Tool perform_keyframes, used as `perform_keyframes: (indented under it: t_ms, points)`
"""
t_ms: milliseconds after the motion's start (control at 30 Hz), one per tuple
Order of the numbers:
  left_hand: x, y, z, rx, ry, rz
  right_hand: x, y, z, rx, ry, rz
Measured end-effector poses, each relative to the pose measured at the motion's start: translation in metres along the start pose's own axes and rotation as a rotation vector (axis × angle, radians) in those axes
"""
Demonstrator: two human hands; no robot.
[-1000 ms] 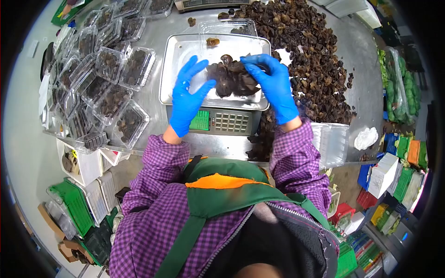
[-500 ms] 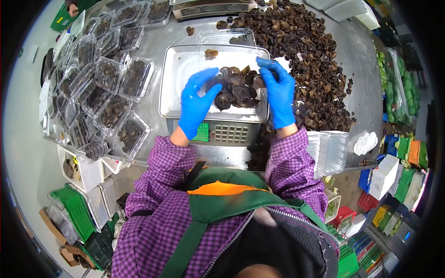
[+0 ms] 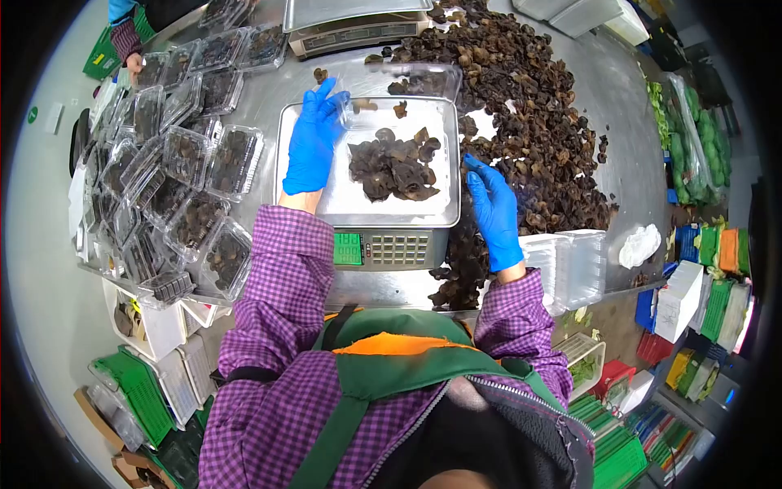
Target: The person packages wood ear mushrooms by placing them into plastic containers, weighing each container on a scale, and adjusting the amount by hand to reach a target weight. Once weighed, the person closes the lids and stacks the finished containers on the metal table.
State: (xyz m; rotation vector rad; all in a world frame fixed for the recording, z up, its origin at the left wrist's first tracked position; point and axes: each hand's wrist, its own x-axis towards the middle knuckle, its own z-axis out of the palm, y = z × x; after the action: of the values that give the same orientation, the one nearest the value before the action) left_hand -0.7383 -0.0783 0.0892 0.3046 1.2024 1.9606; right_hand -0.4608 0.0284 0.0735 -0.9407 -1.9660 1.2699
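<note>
A small heap of dark wood ear mushrooms (image 3: 395,167) lies on the metal tray (image 3: 318,208) of a digital scale (image 3: 399,249) with a lit green display. My left hand (image 3: 312,143), in a blue glove, is over the tray's left side, its fingers closed at the left edge of a clear plastic container (image 3: 444,81). That container tilts over the tray's far edge, and a few mushroom pieces show through and beside it. To the right of the tray, my blue-gloved right hand (image 3: 494,208) is open beside the loose mushrooms, with nothing visible in it.
A large mushroom pile (image 3: 529,114) spreads along the right. Filled clear boxes (image 3: 191,155) crowd the left. A second scale (image 3: 358,33) stands at the back. Stacked empty containers (image 3: 570,265) sit near the front right edge. Another person's hand (image 3: 134,63) touches boxes at far left.
Both hands have drawn away from the heap on the tray. My left hand moved up to the clear container, which now tilts; my right moved down and outward. Another person's arm has come farther into view.
</note>
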Motion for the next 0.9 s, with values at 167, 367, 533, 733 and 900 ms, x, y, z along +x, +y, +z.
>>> perform_keyframes:
  t_ms: [167,367,533,733,900]
  points:
    - [-0.036,0.020,-0.009,0.410,-0.126,0.082,-0.013,-0.016,0.007,0.023,-0.066,0.322]
    - [-0.088,-0.005,-0.043,0.724,-0.222,-0.276,-0.013,-0.027,0.013,0.198,-0.268,0.602]
    - [-0.101,-0.015,-0.038,0.521,-0.168,-0.215,-0.012,-0.003,0.026,0.423,-0.209,0.565]
    - [-0.099,-0.032,-0.036,0.365,0.009,-0.258,-0.014,0.013,0.038,0.433,-0.128,0.465]
    - [-0.104,-0.023,-0.027,0.401,0.014,-0.319,-0.015,0.005,0.037,0.339,-0.076,0.414]
